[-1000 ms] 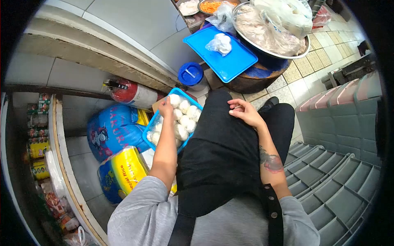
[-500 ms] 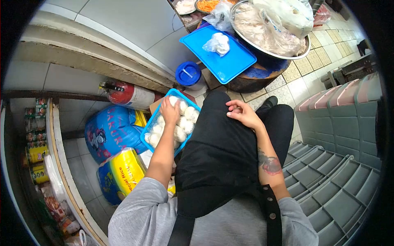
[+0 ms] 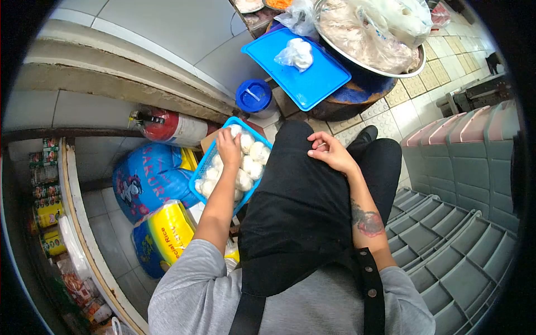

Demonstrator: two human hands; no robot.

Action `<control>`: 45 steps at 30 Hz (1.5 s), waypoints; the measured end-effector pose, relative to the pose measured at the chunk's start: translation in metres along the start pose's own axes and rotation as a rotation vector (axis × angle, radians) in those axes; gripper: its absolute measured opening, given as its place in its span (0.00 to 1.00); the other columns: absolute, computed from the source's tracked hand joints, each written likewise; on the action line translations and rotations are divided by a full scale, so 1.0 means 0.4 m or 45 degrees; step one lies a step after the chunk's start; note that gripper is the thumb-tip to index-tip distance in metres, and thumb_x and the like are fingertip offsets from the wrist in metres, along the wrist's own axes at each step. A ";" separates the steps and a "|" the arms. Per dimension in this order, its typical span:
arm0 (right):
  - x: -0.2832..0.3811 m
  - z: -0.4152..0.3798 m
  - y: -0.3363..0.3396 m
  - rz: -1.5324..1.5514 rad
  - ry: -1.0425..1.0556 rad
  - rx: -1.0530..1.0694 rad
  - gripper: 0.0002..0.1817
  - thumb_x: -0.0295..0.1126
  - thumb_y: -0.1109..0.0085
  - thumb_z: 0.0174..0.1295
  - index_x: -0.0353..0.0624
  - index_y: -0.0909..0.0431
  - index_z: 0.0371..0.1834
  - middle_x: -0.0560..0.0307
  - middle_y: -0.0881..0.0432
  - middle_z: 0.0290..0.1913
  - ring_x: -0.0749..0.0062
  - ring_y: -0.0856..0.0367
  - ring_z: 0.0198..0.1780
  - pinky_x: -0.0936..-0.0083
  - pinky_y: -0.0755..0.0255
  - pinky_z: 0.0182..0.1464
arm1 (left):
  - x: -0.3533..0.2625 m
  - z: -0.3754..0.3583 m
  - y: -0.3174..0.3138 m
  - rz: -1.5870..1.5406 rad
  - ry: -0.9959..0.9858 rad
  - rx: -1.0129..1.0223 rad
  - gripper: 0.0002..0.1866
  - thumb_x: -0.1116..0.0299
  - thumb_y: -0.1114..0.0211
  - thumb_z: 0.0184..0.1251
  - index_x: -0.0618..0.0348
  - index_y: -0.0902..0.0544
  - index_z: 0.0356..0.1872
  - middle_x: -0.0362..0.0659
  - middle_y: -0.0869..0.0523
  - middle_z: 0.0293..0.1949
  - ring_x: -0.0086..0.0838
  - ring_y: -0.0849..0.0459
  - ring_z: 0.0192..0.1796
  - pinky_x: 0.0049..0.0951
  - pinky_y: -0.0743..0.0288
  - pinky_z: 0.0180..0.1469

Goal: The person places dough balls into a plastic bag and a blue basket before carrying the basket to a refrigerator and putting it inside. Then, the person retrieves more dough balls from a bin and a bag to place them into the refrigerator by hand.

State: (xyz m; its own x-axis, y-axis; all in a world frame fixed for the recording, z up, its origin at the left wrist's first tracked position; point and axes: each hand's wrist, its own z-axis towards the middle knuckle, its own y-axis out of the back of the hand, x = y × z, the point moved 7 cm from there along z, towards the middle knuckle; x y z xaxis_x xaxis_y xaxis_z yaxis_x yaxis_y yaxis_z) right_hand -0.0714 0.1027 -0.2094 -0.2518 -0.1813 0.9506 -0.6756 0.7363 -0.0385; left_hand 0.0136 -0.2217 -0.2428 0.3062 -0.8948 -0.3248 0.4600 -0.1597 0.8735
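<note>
My left hand (image 3: 228, 149) reaches into a blue plastic basket (image 3: 205, 161) at the left of my lap. Its fingers are bent over one of several white, round lumps (image 3: 252, 167) that look wrapped in clear plastic. The palm hides part of that lump. My right hand (image 3: 333, 155) rests on the black apron (image 3: 296, 206) over my thigh, its fingers loosely curled and thumb apart. No object shows in it. Beyond my knees, a blue tray (image 3: 312, 92) carries a small clear bag of white lumps (image 3: 296, 54).
A large metal bowl (image 3: 391, 73) of bagged pale food stands beyond the tray. A blue-lidded container (image 3: 254, 96), a fire extinguisher (image 3: 167, 127), a blue sack (image 3: 148, 178) and a yellow rice bag (image 3: 170, 231) are on the left. Grey crates (image 3: 446, 240) are on the right.
My left hand has shifted slightly toward the basket's far end, with its fingers drawn closer together. My right hand stays on my thigh, and the view has tilted a little.
</note>
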 end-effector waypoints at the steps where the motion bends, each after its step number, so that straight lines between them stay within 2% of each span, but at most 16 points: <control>1: -0.004 0.003 0.000 -0.006 0.006 -0.011 0.20 0.29 0.30 0.53 0.43 0.25 0.50 0.68 0.28 0.36 0.88 0.30 0.33 0.87 0.32 0.40 | 0.001 -0.003 -0.001 0.009 -0.071 0.008 0.21 0.67 0.32 0.56 0.63 0.24 0.50 0.52 0.23 0.45 0.50 0.24 0.49 0.43 0.30 0.52; 3: -0.004 0.005 0.002 -0.022 0.021 -0.025 0.20 0.30 0.29 0.52 0.43 0.25 0.48 0.69 0.29 0.35 0.87 0.30 0.32 0.87 0.32 0.38 | 0.000 0.005 0.003 0.032 -0.217 0.020 0.19 0.68 0.32 0.56 0.63 0.23 0.48 0.52 0.22 0.44 0.49 0.23 0.48 0.43 0.29 0.51; 6: 0.003 0.006 -0.002 -0.047 0.040 -0.024 0.21 0.31 0.29 0.52 0.44 0.25 0.49 0.69 0.30 0.34 0.87 0.31 0.32 0.87 0.32 0.38 | 0.040 0.041 -0.011 0.030 -0.015 0.316 0.18 0.66 0.29 0.53 0.59 0.18 0.45 0.53 0.20 0.43 0.50 0.20 0.44 0.45 0.25 0.47; 10: 0.006 -0.001 0.000 -0.080 0.060 -0.029 0.22 0.31 0.29 0.52 0.44 0.26 0.49 0.69 0.30 0.34 0.87 0.31 0.32 0.86 0.32 0.38 | 0.059 0.124 -0.041 0.070 -0.090 0.635 0.15 0.66 0.25 0.43 0.56 0.12 0.36 0.53 0.16 0.38 0.47 0.17 0.43 0.40 0.23 0.47; 14: 0.002 -0.003 0.000 -0.087 0.071 -0.021 0.23 0.31 0.29 0.51 0.44 0.26 0.50 0.68 0.30 0.34 0.86 0.31 0.32 0.86 0.32 0.37 | 0.097 0.163 -0.083 -0.020 -0.033 0.999 0.18 0.69 0.25 0.41 0.58 0.13 0.39 0.53 0.14 0.35 0.44 0.16 0.40 0.39 0.23 0.46; 18: 0.006 -0.008 0.003 -0.047 0.049 0.000 0.23 0.31 0.28 0.51 0.45 0.26 0.50 0.68 0.30 0.34 0.86 0.31 0.32 0.86 0.32 0.37 | 0.074 0.152 -0.086 0.111 -0.220 0.729 0.20 0.67 0.23 0.39 0.57 0.13 0.39 0.51 0.16 0.33 0.45 0.17 0.38 0.40 0.23 0.45; 21: 0.007 -0.011 0.002 -0.094 0.057 -0.018 0.24 0.31 0.28 0.51 0.47 0.26 0.51 0.67 0.30 0.34 0.86 0.31 0.32 0.85 0.31 0.36 | 0.097 0.128 -0.056 0.057 -0.049 0.580 0.20 0.65 0.22 0.40 0.58 0.13 0.38 0.51 0.17 0.34 0.46 0.18 0.40 0.40 0.24 0.46; 22: 0.009 -0.011 0.000 -0.089 0.056 -0.012 0.24 0.31 0.28 0.50 0.47 0.26 0.51 0.67 0.30 0.34 0.86 0.30 0.32 0.85 0.31 0.36 | 0.116 0.113 -0.066 0.007 0.047 0.676 0.20 0.64 0.24 0.46 0.57 0.15 0.42 0.52 0.17 0.37 0.47 0.18 0.43 0.41 0.25 0.47; 26: 0.012 -0.011 0.002 -0.098 0.046 -0.007 0.25 0.32 0.28 0.50 0.47 0.26 0.51 0.67 0.30 0.34 0.85 0.29 0.32 0.84 0.31 0.36 | 0.073 0.082 -0.047 0.047 -0.067 0.656 0.25 0.61 0.29 0.50 0.60 0.20 0.50 0.59 0.19 0.43 0.52 0.19 0.46 0.46 0.25 0.48; 30: 0.009 -0.007 0.002 -0.124 0.053 -0.014 0.25 0.32 0.27 0.49 0.47 0.26 0.51 0.67 0.29 0.34 0.84 0.29 0.32 0.84 0.31 0.37 | 0.073 0.103 -0.085 0.217 -0.080 0.691 0.22 0.63 0.27 0.47 0.61 0.17 0.45 0.57 0.17 0.38 0.51 0.18 0.45 0.45 0.24 0.48; 34: 0.005 -0.010 0.004 -0.113 0.066 0.007 0.25 0.34 0.27 0.49 0.46 0.26 0.51 0.66 0.29 0.34 0.83 0.29 0.33 0.84 0.30 0.38 | 0.119 0.102 -0.093 -0.061 0.270 0.621 0.24 0.68 0.26 0.45 0.62 0.17 0.48 0.57 0.15 0.37 0.47 0.16 0.43 0.41 0.24 0.51; 37: 0.004 -0.008 0.007 -0.142 0.079 0.008 0.26 0.35 0.27 0.50 0.46 0.26 0.52 0.65 0.28 0.35 0.82 0.28 0.33 0.83 0.30 0.38 | 0.065 0.051 -0.064 0.042 0.287 0.493 0.27 0.70 0.28 0.51 0.63 0.22 0.55 0.63 0.22 0.53 0.49 0.20 0.53 0.35 0.27 0.56; 40: 0.011 -0.018 0.017 -0.147 0.073 -0.009 0.25 0.37 0.27 0.50 0.46 0.26 0.51 0.63 0.27 0.35 0.79 0.25 0.35 0.80 0.28 0.40 | 0.049 -0.021 -0.096 -0.168 0.251 0.313 0.35 0.63 0.33 0.57 0.61 0.33 0.66 0.64 0.39 0.68 0.51 0.35 0.69 0.43 0.37 0.66; 43: -0.016 -0.013 0.033 -0.192 0.103 -0.051 0.24 0.38 0.27 0.49 0.46 0.24 0.48 0.61 0.25 0.36 0.77 0.25 0.35 0.78 0.27 0.41 | -0.062 -0.055 -0.053 0.358 0.200 0.432 0.41 0.56 0.37 0.62 0.56 0.45 0.73 0.60 0.58 0.74 0.55 0.57 0.76 0.60 0.52 0.70; 44: -0.031 -0.009 0.037 -0.195 0.099 -0.081 0.23 0.39 0.27 0.48 0.45 0.23 0.46 0.59 0.24 0.37 0.76 0.24 0.36 0.77 0.27 0.42 | -0.080 -0.057 -0.045 0.351 0.088 0.427 0.40 0.50 0.43 0.65 0.52 0.47 0.74 0.58 0.63 0.75 0.56 0.66 0.76 0.71 0.63 0.67; 45: -0.039 -0.008 0.039 -0.230 0.052 -0.085 0.23 0.38 0.27 0.48 0.45 0.23 0.46 0.59 0.23 0.36 0.75 0.24 0.36 0.76 0.26 0.42 | -0.106 -0.054 -0.030 0.390 0.011 0.408 0.41 0.49 0.43 0.65 0.51 0.49 0.75 0.55 0.63 0.76 0.55 0.64 0.76 0.70 0.63 0.68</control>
State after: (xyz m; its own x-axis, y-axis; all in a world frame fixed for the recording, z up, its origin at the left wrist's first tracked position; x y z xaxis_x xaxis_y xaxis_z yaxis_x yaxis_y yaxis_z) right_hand -0.0760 0.1190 -0.2239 -0.1010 -0.2889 0.9520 -0.6593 0.7360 0.1534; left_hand 0.0130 -0.1731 -0.2473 0.3956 -0.9178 -0.0355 0.0657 -0.0103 0.9978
